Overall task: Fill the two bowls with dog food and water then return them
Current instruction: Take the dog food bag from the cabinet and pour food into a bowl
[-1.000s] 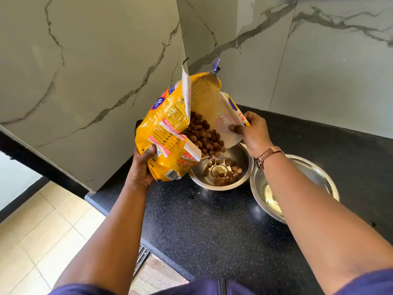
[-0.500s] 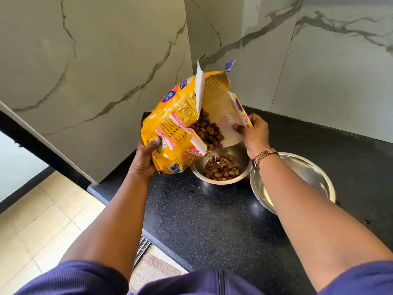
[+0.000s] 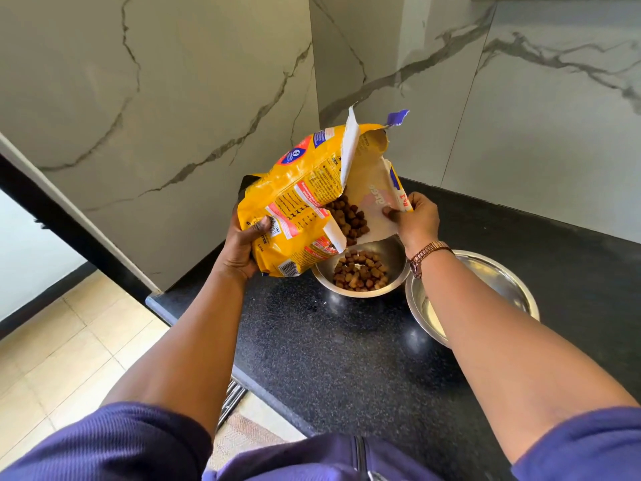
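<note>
A yellow dog food bag (image 3: 295,199) is tilted over a small steel bowl (image 3: 393,258) on the black counter. My left hand (image 3: 242,248) grips the bag's lower side. My right hand (image 3: 416,216) pinches the torn flap at the bag's mouth. Brown kibble (image 3: 348,218) lies in the open mouth, and more kibble (image 3: 360,272) covers the bottom of the small bowl. A larger steel bowl (image 3: 503,279) stands to the right of it, partly hidden by my right forearm, with no kibble visible in it.
The black speckled counter (image 3: 347,359) fits into a corner of marble-look walls (image 3: 520,116). Its left edge (image 3: 163,303) drops to a beige tiled floor (image 3: 69,359). A striped mat (image 3: 242,425) lies on the floor below the counter.
Kibble has poured from the bag into the small bowl, and its bottom is now covered. The bag has tipped a little further and both hands have kept their hold.
</note>
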